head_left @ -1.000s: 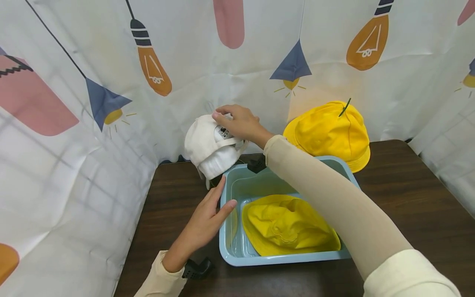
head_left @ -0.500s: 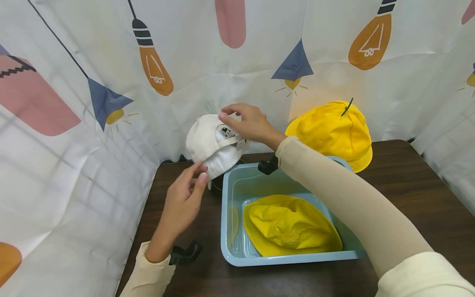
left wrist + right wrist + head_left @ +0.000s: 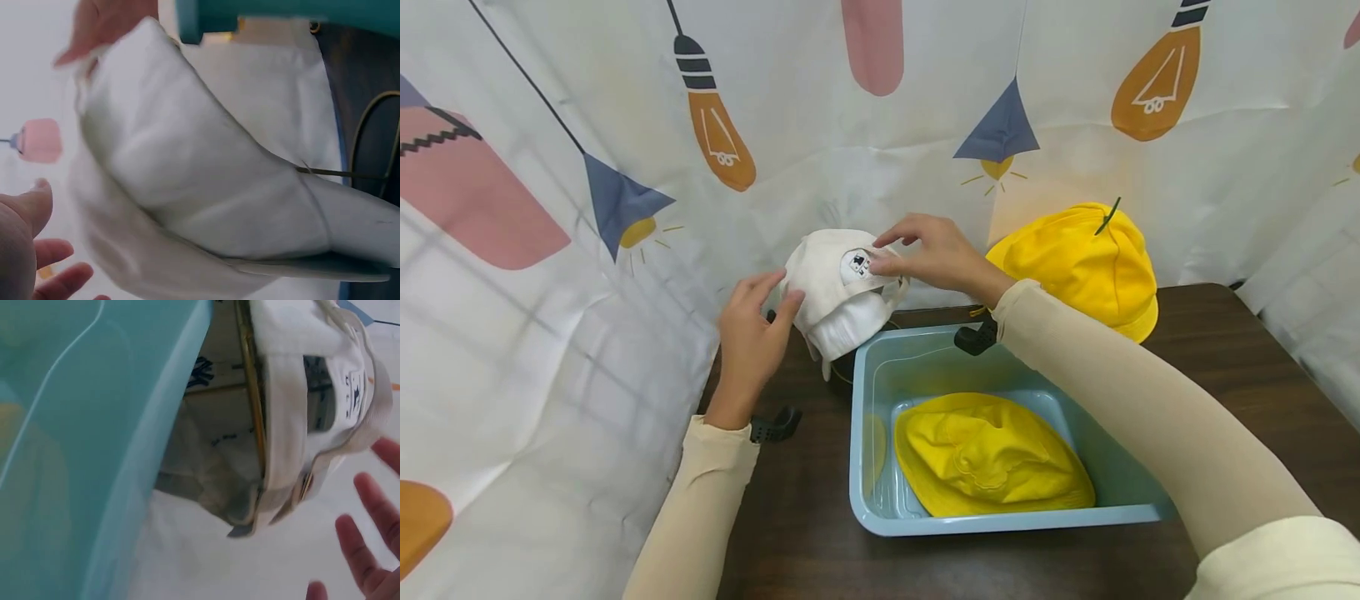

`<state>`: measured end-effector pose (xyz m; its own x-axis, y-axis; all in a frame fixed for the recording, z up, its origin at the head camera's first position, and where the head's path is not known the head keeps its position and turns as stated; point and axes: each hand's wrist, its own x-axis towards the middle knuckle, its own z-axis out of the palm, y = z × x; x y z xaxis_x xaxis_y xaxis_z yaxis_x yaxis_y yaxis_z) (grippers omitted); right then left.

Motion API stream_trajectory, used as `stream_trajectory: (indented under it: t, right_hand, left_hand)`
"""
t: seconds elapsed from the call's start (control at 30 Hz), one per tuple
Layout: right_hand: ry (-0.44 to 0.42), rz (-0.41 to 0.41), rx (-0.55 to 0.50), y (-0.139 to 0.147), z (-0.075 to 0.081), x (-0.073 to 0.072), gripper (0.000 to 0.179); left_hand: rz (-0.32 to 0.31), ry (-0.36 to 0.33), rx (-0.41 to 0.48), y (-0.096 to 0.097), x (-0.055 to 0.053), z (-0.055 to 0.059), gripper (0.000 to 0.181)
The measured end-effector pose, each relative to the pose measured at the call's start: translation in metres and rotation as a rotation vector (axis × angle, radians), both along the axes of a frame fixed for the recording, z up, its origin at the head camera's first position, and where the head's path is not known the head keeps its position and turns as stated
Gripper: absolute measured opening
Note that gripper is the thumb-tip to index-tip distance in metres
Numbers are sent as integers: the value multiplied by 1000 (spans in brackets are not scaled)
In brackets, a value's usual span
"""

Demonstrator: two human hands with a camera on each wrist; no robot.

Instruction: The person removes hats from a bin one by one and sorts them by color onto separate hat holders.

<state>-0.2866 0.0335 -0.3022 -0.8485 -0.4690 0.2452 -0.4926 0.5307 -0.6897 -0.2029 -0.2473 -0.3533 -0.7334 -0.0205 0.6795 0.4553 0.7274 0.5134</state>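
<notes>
At the back of the table stands a white cap (image 3: 825, 279), its rear strap and a round printed patch facing me; paler white cloth shows beneath its edge. Beside its left side is my left hand (image 3: 752, 337), fingers loosely extended. In the left wrist view, that hand (image 3: 28, 247) appears apart from the cap (image 3: 206, 169). My right hand (image 3: 936, 258) is at the cap's upper right, thumb and fingers spread; contact is hard to tell. The right wrist view shows gold wire rods (image 3: 251, 394) under the cap (image 3: 284, 419), with my right fingers (image 3: 359, 550) spread nearby.
A blue plastic tub (image 3: 880, 527) sits in front of the cap, with a yellow hat (image 3: 992, 454) lying inside. Behind the tub on the right rests another yellow hat (image 3: 1082, 267) with a green string. A printed curtain (image 3: 820, 100) hangs behind the dark table (image 3: 797, 517).
My left hand has risen from the tub's left rim to the cap's left side. The right hand has shifted rightward across the cap to its upper right edge.
</notes>
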Motion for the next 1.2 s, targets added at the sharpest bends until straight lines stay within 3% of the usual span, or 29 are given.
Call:
stream_trajectory:
  t: [0.2, 0.43, 0.7, 0.97, 1.13, 1.2]
  right_hand:
    - [73, 103, -16, 8, -5, 2, 26]
    - [96, 141, -70, 5, -10, 4, 14]
    - [61, 137, -107, 3, -11, 7, 11]
    - [64, 121, -140, 4, -11, 8, 15]
    - [71, 132, -191, 3, -10, 10, 14]
    - [74, 140, -213, 2, -8, 11, 13]
  left_hand:
    - [-22, -8, 13, -1, -14, -9, 40]
    - [-48, 78, 56, 1, -21, -15, 26]
    - [-35, 123, 94, 6, -20, -16, 20]
    - [-10, 151, 69, 7, -21, -15, 20]
    - [-70, 117, 19, 0, -18, -16, 20]
    - [-96, 115, -28, -2, -15, -18, 33]
